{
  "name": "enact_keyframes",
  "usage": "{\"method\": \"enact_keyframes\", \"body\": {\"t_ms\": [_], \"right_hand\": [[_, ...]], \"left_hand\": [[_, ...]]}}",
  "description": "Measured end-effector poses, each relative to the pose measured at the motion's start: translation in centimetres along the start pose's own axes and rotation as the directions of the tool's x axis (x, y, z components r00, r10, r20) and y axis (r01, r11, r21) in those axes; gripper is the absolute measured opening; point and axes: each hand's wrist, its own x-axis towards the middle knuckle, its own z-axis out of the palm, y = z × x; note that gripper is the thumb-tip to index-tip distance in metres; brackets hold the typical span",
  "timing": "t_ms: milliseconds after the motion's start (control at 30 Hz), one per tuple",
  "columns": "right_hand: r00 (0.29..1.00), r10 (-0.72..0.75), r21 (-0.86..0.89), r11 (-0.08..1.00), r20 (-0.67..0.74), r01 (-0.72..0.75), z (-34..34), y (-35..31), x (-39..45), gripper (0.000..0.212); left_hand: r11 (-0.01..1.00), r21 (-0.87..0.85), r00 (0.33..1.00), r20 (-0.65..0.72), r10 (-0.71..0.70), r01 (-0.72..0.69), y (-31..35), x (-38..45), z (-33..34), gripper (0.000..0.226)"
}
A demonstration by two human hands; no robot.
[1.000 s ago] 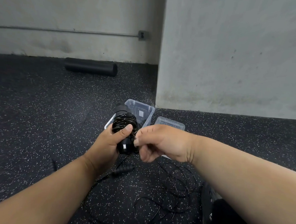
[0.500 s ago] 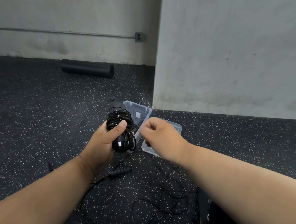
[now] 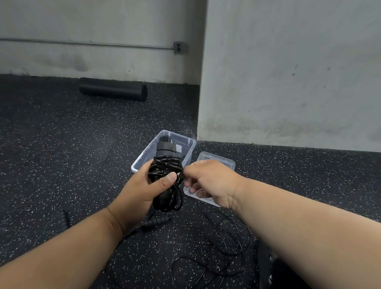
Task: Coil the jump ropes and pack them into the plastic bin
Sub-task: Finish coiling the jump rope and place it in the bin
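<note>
A person's left hand [image 3: 141,192] grips a coiled jump rope [image 3: 166,178] just short of the plastic bin [image 3: 185,157] | right hand [image 3: 207,180] pinches its cord end beside the coil | step: securing the wrap | next, likely: tuck the end, lower bundle into bin; a second rope [image 3: 219,241] lies loose nearer the person than the bin.

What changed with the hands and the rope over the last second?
The right hand left the coiled jump rope half a second ago, then came back and now pinches the cord beside the coil. The left hand kept gripping the coil. The plastic bin, its lid and the loose rope stayed put.
</note>
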Motion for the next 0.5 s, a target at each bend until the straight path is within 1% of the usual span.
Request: {"method": "enact_keyframes", "body": {"t_ms": [133,267,333,433,500], "right_hand": [[1.0,-0.016,0.006,1.0,-0.004,0.016,-0.7,-0.8,0.1,0.012],[0.999,0.044,0.144,0.989,-0.004,-0.043,-2.6,-1.3,0.8,0.014],[0.999,0.046,0.144,0.988,0.004,-0.046,-3.8,-1.3,1.2,0.014],[0.999,-0.032,0.053,0.998,0.002,0.032,-4.6,-1.6,1.5,0.014],[0.996,-0.083,0.058,0.995,-0.042,0.085,-4.7,-2.0,1.6,0.01]], "left_hand": [[0.999,0.026,0.999,-0.001,0.036,-0.036,0.7,-0.2,0.3,0.04],[0.997,0.057,0.996,0.073,0.045,-0.049,0.8,-0.5,0.2,0.038],[0.996,0.081,0.992,0.12,0.026,-0.036,0.6,-0.8,0.2,0.045],[0.989,0.145,0.985,0.17,-0.007,-0.018,0.4,-0.9,0.3,0.063],[0.983,0.182,0.983,0.183,-0.02,-0.014,0.4,-1.0,0.3,0.072]]}}
